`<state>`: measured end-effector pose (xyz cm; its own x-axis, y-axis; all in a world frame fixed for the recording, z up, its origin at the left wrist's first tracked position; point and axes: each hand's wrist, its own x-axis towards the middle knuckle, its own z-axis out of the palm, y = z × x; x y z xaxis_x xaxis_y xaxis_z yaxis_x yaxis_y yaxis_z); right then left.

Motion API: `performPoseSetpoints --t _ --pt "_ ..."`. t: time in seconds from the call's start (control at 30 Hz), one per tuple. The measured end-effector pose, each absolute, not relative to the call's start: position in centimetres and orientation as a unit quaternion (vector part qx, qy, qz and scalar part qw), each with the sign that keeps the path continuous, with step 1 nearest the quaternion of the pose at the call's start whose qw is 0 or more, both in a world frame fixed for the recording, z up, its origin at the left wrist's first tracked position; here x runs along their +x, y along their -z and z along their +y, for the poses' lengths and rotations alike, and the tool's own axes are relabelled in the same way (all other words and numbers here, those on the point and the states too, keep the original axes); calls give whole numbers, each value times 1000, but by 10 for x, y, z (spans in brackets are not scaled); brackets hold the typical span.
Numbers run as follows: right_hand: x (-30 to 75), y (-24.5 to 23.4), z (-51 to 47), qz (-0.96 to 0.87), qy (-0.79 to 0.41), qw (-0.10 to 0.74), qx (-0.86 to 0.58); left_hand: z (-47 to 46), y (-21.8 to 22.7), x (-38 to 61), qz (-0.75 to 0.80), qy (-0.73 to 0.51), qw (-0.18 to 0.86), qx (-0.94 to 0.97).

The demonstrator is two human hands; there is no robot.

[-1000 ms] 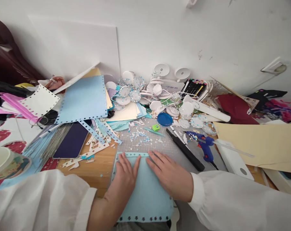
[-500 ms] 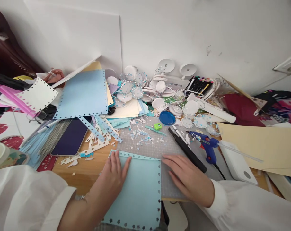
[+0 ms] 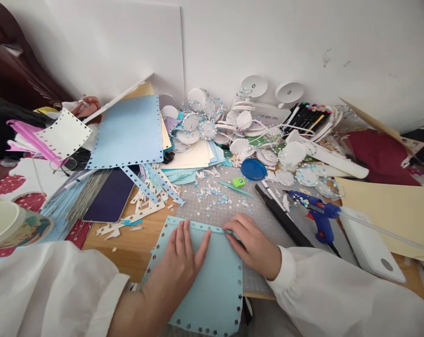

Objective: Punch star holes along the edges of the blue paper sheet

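A pale blue sheet of paper [image 3: 212,281] with flower-shaped punched holes along its edges lies in front of me, its near end reaching past the table edge. A crease or folded strip runs along its far edge. My left hand [image 3: 184,257] rests flat on the sheet, fingers stretched toward that strip and thumb apart. At the sheet's far right corner, my right hand [image 3: 252,245] touches the strip with bent fingertips, thumb apart from the fingers. Beneath the sheet is a grey cutting mat [image 3: 212,213].
A blue glue gun [image 3: 317,213], a black bar-shaped tool [image 3: 282,215] and a white device [image 3: 369,243] lie right. Paper scraps and a phone [image 3: 110,194] lie left. A green sharpener-like piece [image 3: 238,182], a blue lid [image 3: 253,169] and heaped white discs [image 3: 240,126] stand behind.
My right hand has moved left from beside the sheet onto its far right corner. My left hand stays flat on the sheet. The view has shifted slightly.
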<state>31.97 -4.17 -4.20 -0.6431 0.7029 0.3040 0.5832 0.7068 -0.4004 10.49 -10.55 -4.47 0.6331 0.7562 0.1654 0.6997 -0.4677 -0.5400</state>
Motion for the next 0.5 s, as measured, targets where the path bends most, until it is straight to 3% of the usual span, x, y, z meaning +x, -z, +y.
performPoseSetpoints --t 0.27,0.5 --pt "325 50 -48 -890 -44 308 -334 -104 41 135 -470 -102 288 -828" --pt "326 43 -44 -903 -84 289 -307 -108 47 141 -514 -67 226 -825"
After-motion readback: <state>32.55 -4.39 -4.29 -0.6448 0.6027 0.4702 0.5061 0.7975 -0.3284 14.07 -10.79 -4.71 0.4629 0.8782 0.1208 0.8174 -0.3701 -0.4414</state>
